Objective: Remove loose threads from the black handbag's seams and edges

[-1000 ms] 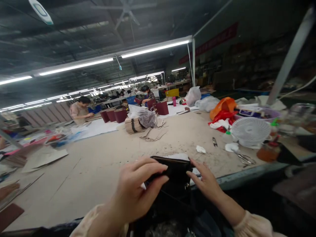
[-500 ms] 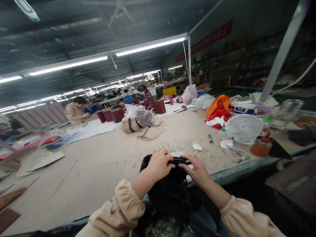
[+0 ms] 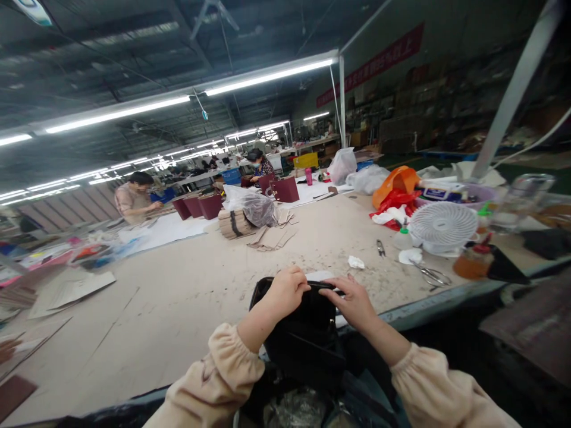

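A black bag (image 3: 303, 339) with an open top rests at the table's front edge, tilted toward me. My left hand (image 3: 288, 291) is closed on its far rim, fingers pinching the edge. Just to the right, my right hand (image 3: 352, 300) grips the same rim between thumb and fingers. The bag's inside is dark, and I cannot make out what it holds. A white sheet (image 3: 320, 276) shows partly behind the rim, mostly hidden by the bag and hands.
Right of the bag lie scissors (image 3: 430, 273), small snips (image 3: 380, 248) and crumpled tissue (image 3: 355, 262). A white fan (image 3: 442, 226) and an amber bottle (image 3: 473, 261) stand near the edge. Farther back are a bundle of brown strips (image 3: 235, 224), maroon pieces (image 3: 285, 189) and a co-worker (image 3: 137, 199).
My right hand has shifted slightly left and up along the rim, closer to my left hand. The bag's opening is tipped a little more upright. At far left, part of a hand has moved outward.
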Demonstrator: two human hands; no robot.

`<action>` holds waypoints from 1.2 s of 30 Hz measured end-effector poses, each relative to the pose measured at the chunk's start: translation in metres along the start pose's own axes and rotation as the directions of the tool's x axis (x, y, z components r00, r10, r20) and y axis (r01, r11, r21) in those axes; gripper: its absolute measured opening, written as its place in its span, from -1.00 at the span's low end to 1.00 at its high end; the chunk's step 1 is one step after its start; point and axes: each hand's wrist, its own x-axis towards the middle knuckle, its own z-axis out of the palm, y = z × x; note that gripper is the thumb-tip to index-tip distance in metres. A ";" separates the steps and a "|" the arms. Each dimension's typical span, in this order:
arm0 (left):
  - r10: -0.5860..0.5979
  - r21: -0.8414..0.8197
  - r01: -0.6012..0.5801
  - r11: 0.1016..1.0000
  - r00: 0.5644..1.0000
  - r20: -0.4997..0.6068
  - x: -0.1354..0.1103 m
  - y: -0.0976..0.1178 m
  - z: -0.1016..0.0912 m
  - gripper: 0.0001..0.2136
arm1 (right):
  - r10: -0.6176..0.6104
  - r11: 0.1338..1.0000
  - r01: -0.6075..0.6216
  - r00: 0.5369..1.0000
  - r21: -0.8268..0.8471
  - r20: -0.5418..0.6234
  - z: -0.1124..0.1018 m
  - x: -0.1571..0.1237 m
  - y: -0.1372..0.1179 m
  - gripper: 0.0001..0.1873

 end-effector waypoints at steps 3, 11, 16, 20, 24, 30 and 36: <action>0.010 0.017 -0.010 1.000 1.000 -0.001 0.001 0.001 -0.001 -0.90 | -0.003 1.000 0.003 1.000 0.006 -0.010 0.000 0.002 0.000 -0.78; 0.034 0.038 -0.035 0.999 0.999 0.026 0.001 -0.003 0.000 -0.88 | 0.004 1.000 -0.004 1.000 0.010 0.029 -0.005 0.007 -0.005 -0.80; 0.021 -0.014 -0.021 1.000 1.000 0.022 0.002 -0.002 -0.001 -0.88 | -0.025 1.000 0.025 0.996 0.002 0.081 -0.006 0.006 -0.004 -0.76; 0.025 -0.036 -0.023 0.999 0.999 0.041 0.003 0.000 -0.001 -0.89 | -0.024 1.000 0.023 0.996 0.012 0.090 -0.003 0.006 0.000 -0.56; 0.041 -0.058 -0.038 0.998 0.998 0.043 0.004 0.000 -0.001 -0.89 | -0.014 1.000 0.013 0.996 0.011 0.085 -0.003 0.009 0.000 -0.77; 0.027 -0.027 -0.026 0.999 0.998 0.053 0.004 0.002 -0.002 -0.90 | -0.018 0.999 0.011 0.990 0.053 0.138 -0.010 0.011 0.000 -0.78; 0.047 0.041 -0.050 0.998 0.996 0.072 0.006 0.005 0.006 -0.94 | -0.083 0.992 0.065 0.983 0.112 0.164 -0.013 0.014 0.008 -0.77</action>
